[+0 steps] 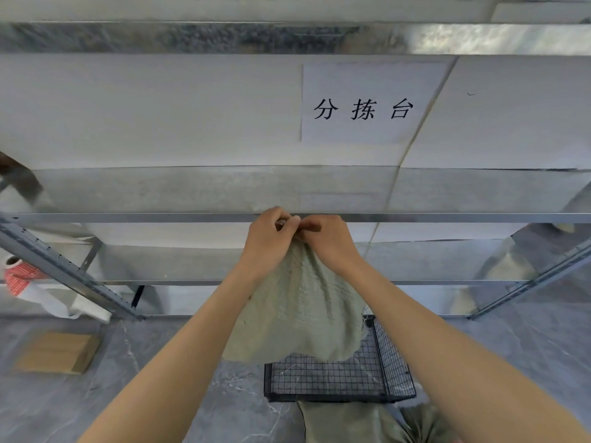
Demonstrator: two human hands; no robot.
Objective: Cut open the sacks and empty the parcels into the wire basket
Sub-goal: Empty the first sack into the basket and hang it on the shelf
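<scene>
Setting: grey marble-patterned floor (192,394) in front of a metal shelving unit (128,218); the wall behind is lined with white sheets.
Sign: a paper sheet (364,103) with three printed characters is fixed to the wall, upper right of centre.
Sack: a pale green woven sack (297,314) hangs in the air, its gathered neck uppermost and its body drooping towards the basket.
Left hand: the left hand (271,241) has its fingers curled tight, pinching the neck of the sack from the left.
Right hand: the right hand (329,241) has its fingers curled on the same neck from the right, fingertips touching those of the left hand.
Wire basket: a black wire basket (339,378) stands on the floor directly beneath the sack's lower edge; no contents are visible through the mesh.
Further sacks: green sacking (345,423) lies on the floor just in front of the basket.
Left side: a flat cardboard box (54,351) lies on the floor; a red and white item (19,276) sits by the shelf upright.
</scene>
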